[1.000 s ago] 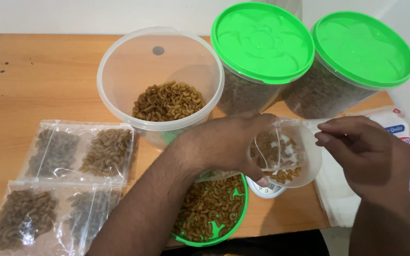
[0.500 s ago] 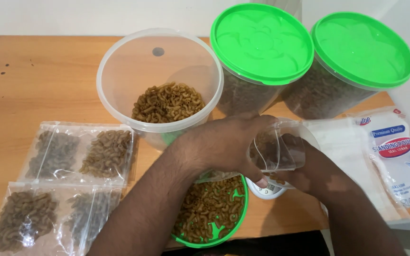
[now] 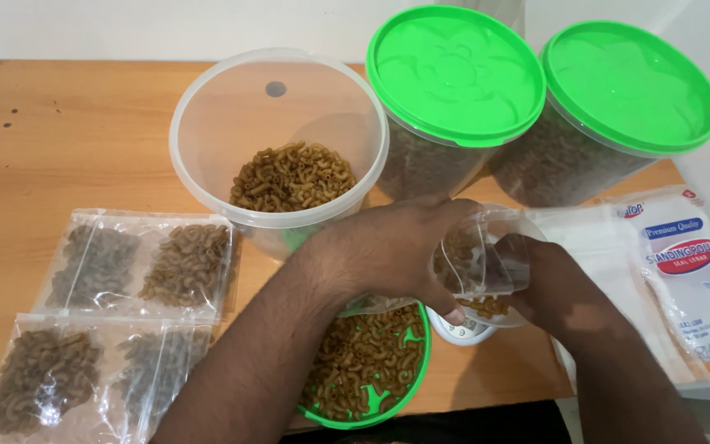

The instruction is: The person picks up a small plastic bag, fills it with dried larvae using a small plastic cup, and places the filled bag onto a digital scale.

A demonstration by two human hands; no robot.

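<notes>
My left hand point(image 3: 388, 251) grips the mouth of a small clear plastic pouch point(image 3: 474, 263) holding a little brown elbow pasta. My right hand point(image 3: 556, 284) sits against the pouch from the right, its fingers hidden behind it. The pouch hangs over a small white scale point(image 3: 462, 329). Just below my left wrist lies a green lid point(image 3: 371, 374) filled with loose pasta. An open clear tub point(image 3: 277, 140) partly filled with pasta stands behind my left hand.
Two tall tubs with green lids point(image 3: 454, 74) point(image 3: 630, 86) stand at the back right. Filled pasta pouches point(image 3: 145, 263) point(image 3: 84, 378) lie at the left on the wooden table point(image 3: 59, 131). A stack of empty pouches point(image 3: 684, 271) lies at the right edge.
My right hand has dropped from beside the pouch's upper right to low against it, tucked behind the plastic. My left hand has kept its hold on the pouch.
</notes>
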